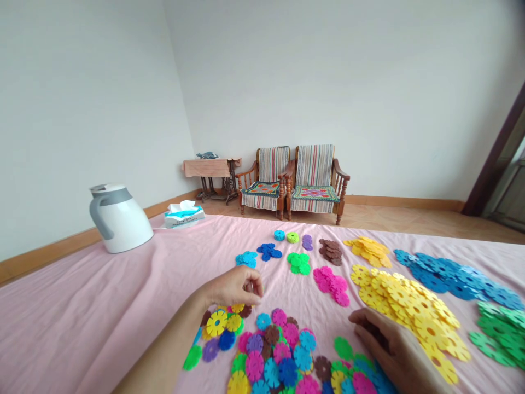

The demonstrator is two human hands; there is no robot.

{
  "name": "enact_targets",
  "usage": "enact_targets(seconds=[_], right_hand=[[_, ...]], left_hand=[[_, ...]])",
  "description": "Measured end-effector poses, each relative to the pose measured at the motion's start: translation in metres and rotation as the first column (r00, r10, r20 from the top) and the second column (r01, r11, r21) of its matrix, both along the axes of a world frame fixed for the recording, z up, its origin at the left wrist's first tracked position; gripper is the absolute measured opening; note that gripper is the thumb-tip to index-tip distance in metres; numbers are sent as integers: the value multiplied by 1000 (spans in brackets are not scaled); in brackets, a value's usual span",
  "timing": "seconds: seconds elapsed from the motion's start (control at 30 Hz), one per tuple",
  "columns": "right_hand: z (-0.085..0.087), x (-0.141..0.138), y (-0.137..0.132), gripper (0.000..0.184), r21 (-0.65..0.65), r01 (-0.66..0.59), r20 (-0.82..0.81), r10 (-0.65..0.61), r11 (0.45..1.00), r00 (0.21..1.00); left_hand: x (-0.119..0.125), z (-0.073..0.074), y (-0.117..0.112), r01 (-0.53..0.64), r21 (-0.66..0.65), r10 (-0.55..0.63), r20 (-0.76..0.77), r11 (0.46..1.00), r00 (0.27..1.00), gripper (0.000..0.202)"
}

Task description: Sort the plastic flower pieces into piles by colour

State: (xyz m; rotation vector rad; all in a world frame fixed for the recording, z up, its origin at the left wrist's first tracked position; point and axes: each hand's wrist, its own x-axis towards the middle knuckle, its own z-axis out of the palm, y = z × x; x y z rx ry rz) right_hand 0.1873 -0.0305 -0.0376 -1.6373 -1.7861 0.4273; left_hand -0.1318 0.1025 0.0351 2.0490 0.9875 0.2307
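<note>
My left hand [235,285] hovers over the near edge of the cloth's small plastic discs, its fingers curled into a pinch. A sliver of yellow-green shows by its fingertips; what they hold, if anything, is hidden. Below it lies a mixed pile of notched flower-shaped discs [270,350] in pink, blue, brown, purple, green and yellow. My right hand [388,342] is at the pile's right side, fingers stretched out toward the left and nothing visible in them. Beside that hand spreads a heap of large yellow discs [404,301]. A pink disc group [331,284] lies just beyond.
Sorted discs stand farther back: brown [330,251], bright green [298,263], dark blue [269,251], light blue [246,259]. Large blue [451,273] and green discs [500,331] lie right. A white jug [123,221] and tissue box [184,215] stand left on the pink cloth [102,306].
</note>
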Motion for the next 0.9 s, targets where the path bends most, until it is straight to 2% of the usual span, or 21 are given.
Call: enact_targets(seconds=[0.03, 0.1, 0.2, 0.33, 0.47, 0.53, 0.6, 0.63, 0.67, 0.73, 0.77, 0.8, 0.9], right_hand=[[0, 0, 0, 26, 0, 1, 1, -1, 1000, 1000], [0, 0, -1, 25, 7, 2, -1, -2, 1000, 1000], [3, -1, -1, 25, 22, -7, 0, 7, 1000, 1000], [4, -1, 0, 25, 22, -9, 16, 9, 1000, 1000], [3, 0, 0, 27, 11, -25, 24, 25, 1000, 999], [2, 0, 0, 28, 3, -26, 23, 26, 1000, 999], [1, 1, 1, 28, -8, -20, 17, 20, 1000, 1000], [0, 1, 1, 28, -13, -15, 15, 16, 1000, 1000], [-1, 1, 1, 28, -16, -11, 12, 11, 1000, 1000], [-3, 2, 0, 29, -19, -6, 8, 6, 1000, 1000], [-4, 2, 0, 29, -19, -5, 6, 5, 1000, 1000], [-5, 3, 0, 30, -18, -4, 5, 5, 1000, 1000], [-8, 5, 1, 30, -23, -10, 8, 10, 1000, 1000]], left_hand=[[3, 3, -6, 64, -20, -64, -37, 998, 997, 19], [9, 6, -12, 147, 36, -143, -94, 989, 985, 23], [16, 4, -14, 215, 125, -193, -166, 969, 967, 26], [19, 0, -13, 212, 97, -190, -203, 972, 961, 28], [13, -2, -10, 164, -13, -164, -121, 986, 979, 20], [8, -4, -3, 78, -61, -79, -11, 995, 997, 15], [3, -10, 9, -115, 3, 114, 139, 993, 984, 13], [0, -14, 17, -252, 72, 231, 222, 965, 947, 13], [-3, -19, 25, -397, 143, 344, 297, 907, 891, 13], [-9, -30, 40, -607, 235, 504, 378, 759, 777, 12], [-12, -36, 45, -663, 266, 551, 390, 699, 737, 10], [-14, -40, 50, -693, 282, 579, 393, 663, 714, 9], [-18, -49, 57, -716, 300, 612, 377, 630, 696, 9]])
